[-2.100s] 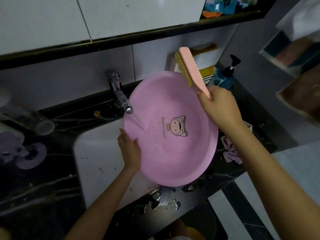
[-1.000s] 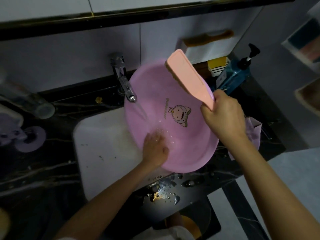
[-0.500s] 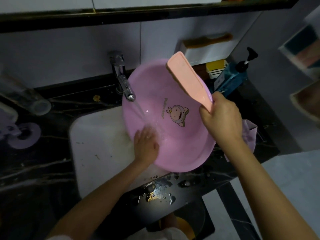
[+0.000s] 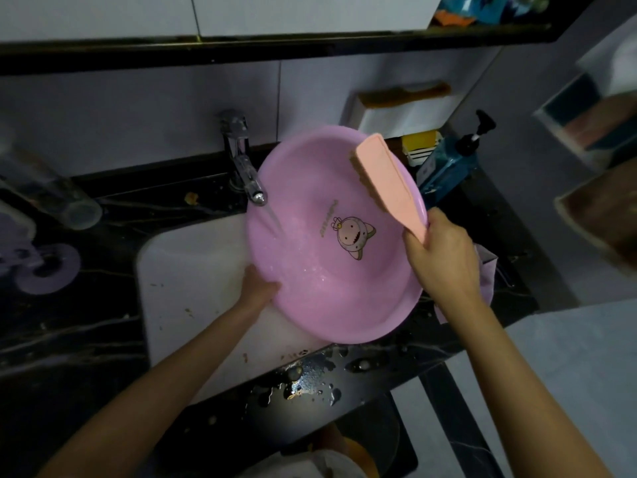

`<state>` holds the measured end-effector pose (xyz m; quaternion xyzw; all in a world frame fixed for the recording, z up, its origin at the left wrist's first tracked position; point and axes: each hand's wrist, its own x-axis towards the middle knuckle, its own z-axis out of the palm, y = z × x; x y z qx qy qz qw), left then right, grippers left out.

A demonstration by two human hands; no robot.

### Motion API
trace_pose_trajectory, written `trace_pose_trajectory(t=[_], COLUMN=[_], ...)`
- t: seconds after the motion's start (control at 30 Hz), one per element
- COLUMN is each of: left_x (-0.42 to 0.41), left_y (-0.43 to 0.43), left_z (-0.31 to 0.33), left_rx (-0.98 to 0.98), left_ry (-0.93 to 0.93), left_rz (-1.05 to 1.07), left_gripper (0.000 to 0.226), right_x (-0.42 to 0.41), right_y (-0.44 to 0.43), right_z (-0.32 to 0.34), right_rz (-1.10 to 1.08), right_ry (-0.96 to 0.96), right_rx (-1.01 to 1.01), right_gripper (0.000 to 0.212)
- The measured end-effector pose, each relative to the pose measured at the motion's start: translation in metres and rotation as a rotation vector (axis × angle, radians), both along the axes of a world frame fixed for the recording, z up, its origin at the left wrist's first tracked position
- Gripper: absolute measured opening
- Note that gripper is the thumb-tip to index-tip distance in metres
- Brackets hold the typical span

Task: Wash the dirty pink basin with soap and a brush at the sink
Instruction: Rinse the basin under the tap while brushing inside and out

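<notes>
The pink basin [image 4: 327,270] is tilted over the white sink [image 4: 193,270]. Its open side faces the person, and its right part reaches over the wet black counter [image 4: 310,381]. The left hand [image 4: 258,288] holds the basin at the lower left rim; the thumb lies on the inside, and the other fingers are hidden behind the wall. The right hand [image 4: 444,260] is closed around the handle of the pink brush [image 4: 389,181], which points up and away over the upper right rim. I cannot tell whether its bristles touch the plastic. Water [image 4: 274,217] runs from the tap [image 4: 246,174] onto the left inner wall, and small drops or foam lie in the low part of the basin. A blue pump bottle [image 4: 448,167], probably the soap, stands just behind the basin on the right. The step in hand seems to be wetting or rinsing the inside while the brush waits. The next move probably calls for bringing the bristles down flat on the inner wall. The left hand must grip firmly then, because the wet rim can slip and the basin can slide when it is pushed.
</notes>
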<state>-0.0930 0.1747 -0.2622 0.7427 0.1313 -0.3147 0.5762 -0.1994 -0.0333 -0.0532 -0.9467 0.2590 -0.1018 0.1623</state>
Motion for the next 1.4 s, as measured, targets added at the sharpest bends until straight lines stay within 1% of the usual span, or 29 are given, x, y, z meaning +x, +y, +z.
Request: trace_pose_trajectory(t=[0.03, 0.1, 0.17, 0.27, 0.4, 0.43, 0.53, 0.57, 0.6, 0.63, 0.67, 0.7, 0.8, 0.87, 0.93, 1.0, 1.03, 1.1, 1.13, 1.17, 1.23, 1.27, 1.3, 1.37, 1.4], left_x=[0.005, 0.017, 0.032, 0.055, 0.078, 0.074, 0.042, 0.029, 0.015, 0.0, -0.015, -0.029, -0.047, -0.052, -0.053, -0.043, -0.033, -0.01, -0.001, 0.002, -0.01, -0.022, -0.035, -0.059, -0.065], left_y=[0.001, 0.002, 0.003, 0.006, 0.004, 0.001, -0.011, -0.017, -0.024, -0.031, -0.038, -0.047, -0.072, -0.079, -0.072, -0.052, -0.042, -0.025, -0.021, -0.021, -0.026, -0.03, -0.035, -0.042, -0.043], left_z=[0.002, 0.006, 0.006, 0.006, 0.006, 0.006, 0.007, 0.004, 0.0, -0.004, -0.008, -0.011, -0.002, 0.009, 0.011, 0.002, -0.001, -0.005, -0.003, -0.002, -0.003, -0.004, -0.005, 0.0, 0.005], left_rx=[0.011, -0.011, -0.008, -0.031, 0.004, 0.071, 0.434, 0.536, 0.62, 0.695, 0.747, 0.763, 0.742, 0.634, 0.545, 0.535, 0.558, 0.679, 0.742, 0.784, 0.808, 0.768, 0.688, 0.457, 0.365], left_ry=[-0.056, -0.154, -0.243, -0.356, -0.471, -0.526, -0.743, -0.8, -0.84, -0.863, -0.847, -0.792, -0.603, -0.512, -0.49, -0.568, -0.654, -0.866, -0.917, -0.921, -0.846, -0.814, -0.789, -0.763, -0.773], left_rz=[0.026, 0.063, 0.026, -0.049, -0.103, -0.105, -0.003, -0.019, -0.117, -0.276, -0.446, -0.568, -0.819, -0.963, -1.023, -1.049, -1.028, -0.947, -0.909, -0.888, -0.873, -0.867, -0.892, -1.062, -1.143], left_gripper=[0.058, 0.054, 0.055, 0.058, 0.059, 0.059, 0.065, 0.069, 0.073, 0.075, 0.074, 0.07, 0.062, 0.062, 0.062, 0.06, 0.059, 0.057, 0.057, 0.059, 0.066, 0.067, 0.071, 0.085, 0.086], right_x=[-0.004, -0.012, -0.013, -0.001, 0.022, 0.026, 0.03, 0.028, 0.026, 0.024, 0.024, 0.021, 0.021, 0.022, 0.021, 0.019, 0.018, 0.018, 0.019, 0.02, 0.019, 0.019, 0.019, 0.018, 0.018], right_y=[-0.002, -0.007, -0.012, -0.019, -0.021, -0.02, -0.014, -0.012, -0.01, -0.007, -0.005, -0.004, -0.002, 0.0, 0.001, 0.003, 0.003, 0.003, 0.003, 0.003, 0.003, 0.004, 0.004, 0.005, 0.005], right_z=[-0.001, -0.004, -0.005, 0.0, 0.012, 0.013, 0.014, 0.013, 0.012, 0.01, 0.008, 0.007, 0.006, 0.007, 0.007, 0.006, 0.005, 0.004, 0.004, 0.004, 0.003, 0.003, 0.003, 0.002, 0.003], right_rz=[0.012, 0.033, 0.046, 0.078, 0.116, 0.116, 0.112, 0.108, 0.105, 0.102, 0.098, 0.089, 0.071, 0.059, 0.053, 0.049, 0.049, 0.05, 0.049, 0.046, 0.037, 0.035, 0.034, 0.031, 0.028], right_ry=[0.005, 0.018, 0.018, -0.038, -0.066, -0.055, -0.04, -0.038, -0.035, -0.031, -0.029, -0.028, -0.019, -0.018, -0.015, 0.001, 0.009, 0.019, 0.02, 0.018, 0.014, 0.01, 0.008, 0.014, 0.022], right_rx=[0.001, 0.007, 0.022, 0.038, 0.05, 0.029, -0.023, -0.034, -0.04, -0.044, -0.048, -0.056, -0.091, -0.104, -0.104, -0.11, -0.123, -0.148, -0.156, -0.16, -0.156, -0.153, -0.153, -0.153, -0.153], right_gripper=[0.018, 0.021, 0.021, 0.021, 0.032, 0.032, 0.026, 0.024, 0.023, 0.023, 0.022, 0.021, 0.021, 0.023, 0.024, 0.025, 0.025, 0.025, 0.025, 0.025, 0.026, 0.026, 0.026, 0.026, 0.026])
